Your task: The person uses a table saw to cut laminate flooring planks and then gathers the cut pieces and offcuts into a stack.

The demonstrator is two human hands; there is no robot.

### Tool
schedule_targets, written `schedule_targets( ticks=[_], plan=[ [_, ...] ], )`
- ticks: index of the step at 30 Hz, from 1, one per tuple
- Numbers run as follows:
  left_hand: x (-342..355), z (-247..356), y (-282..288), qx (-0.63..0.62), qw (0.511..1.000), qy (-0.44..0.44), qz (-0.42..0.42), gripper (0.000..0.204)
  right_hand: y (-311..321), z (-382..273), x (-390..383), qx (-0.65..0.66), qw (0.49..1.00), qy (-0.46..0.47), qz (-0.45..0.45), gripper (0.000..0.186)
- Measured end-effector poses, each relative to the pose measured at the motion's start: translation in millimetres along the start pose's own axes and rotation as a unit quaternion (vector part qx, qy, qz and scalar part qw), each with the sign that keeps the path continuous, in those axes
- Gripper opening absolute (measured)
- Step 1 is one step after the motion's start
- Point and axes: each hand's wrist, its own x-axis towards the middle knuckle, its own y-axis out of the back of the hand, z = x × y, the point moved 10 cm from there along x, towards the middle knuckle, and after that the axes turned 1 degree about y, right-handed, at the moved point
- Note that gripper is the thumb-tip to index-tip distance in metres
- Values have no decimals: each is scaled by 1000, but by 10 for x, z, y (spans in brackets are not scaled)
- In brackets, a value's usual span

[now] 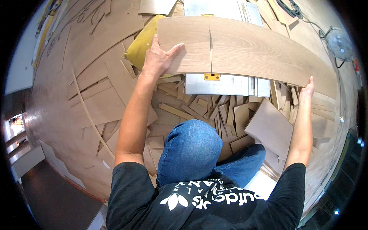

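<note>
A long light-brown wood-grain plank (264, 48) lies across the metal table of a saw (230, 85). A dark seam crosses the plank from its far edge to its near edge, above the saw's yellow insert plate (212, 77); I cannot tell whether the two parts are fully separate. My left hand (159, 57) is closed on the shorter left part, thumb on top and fingers along its left end. My right hand (306, 90) grips the near edge close to the right end, thumb up, its other fingers mostly hidden. The saw blade is not visible.
Several wood offcuts (174, 111) are heaped around the saw and my bent knee. A yellow panel (143, 46) sticks out left of the plank. Larger boards (270, 128) lean at right. A fan (340, 44) and a coiled black cable (289, 8) are at the far right.
</note>
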Motion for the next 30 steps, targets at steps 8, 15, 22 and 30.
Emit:
schedule_targets(
  ticks=[8,15,22,30],
  plan=[
    [10,-70,-46,-23,999,30,-14,95,-94,-34,-230,-3,1000,-7,17,45],
    [23,-25,-51,-21,1000,12,-14,94,-80,-11,-286,-2,999,-17,40,43],
    [-18,-43,-73,-18,1000,14,-22,97,43,0,-30,-11,999,3,33,41],
    [-51,-55,-53,1,1000,4,-8,110,50,-3,-146,-8,999,-3,32,46]
  ],
)
